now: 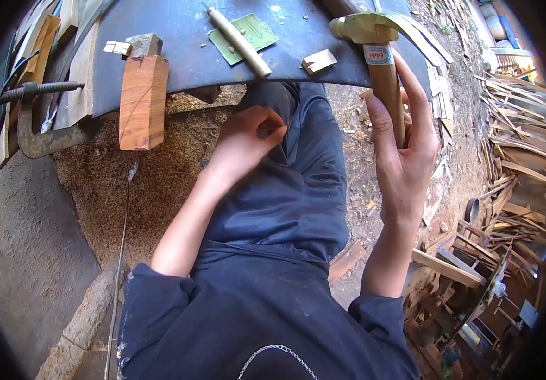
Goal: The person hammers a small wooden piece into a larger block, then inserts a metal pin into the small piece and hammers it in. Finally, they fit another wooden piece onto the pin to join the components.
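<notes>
My right hand (409,149) is wrapped round the wooden handle of a claw hammer (380,82), held upright with its head over the table's right edge. A round label sits just below the head. Over my lap, my left hand (251,136) is curled, thumb and fingertips pinched together; whatever they hold, if anything, is too small to make out. Left of that hand, a reddish wooden block (143,104) with pencil-like lines juts over the table edge. A greyish block (144,44) lies against its far end.
On the dark table (178,38) lie a round stick (240,41) on a green sheet (263,31) and a small wood offcut (319,61). A rusty clamp (38,142) grips the left edge near several boards. Sawdust (152,202) covers the floor; scrap wood strips (516,120) are heaped right.
</notes>
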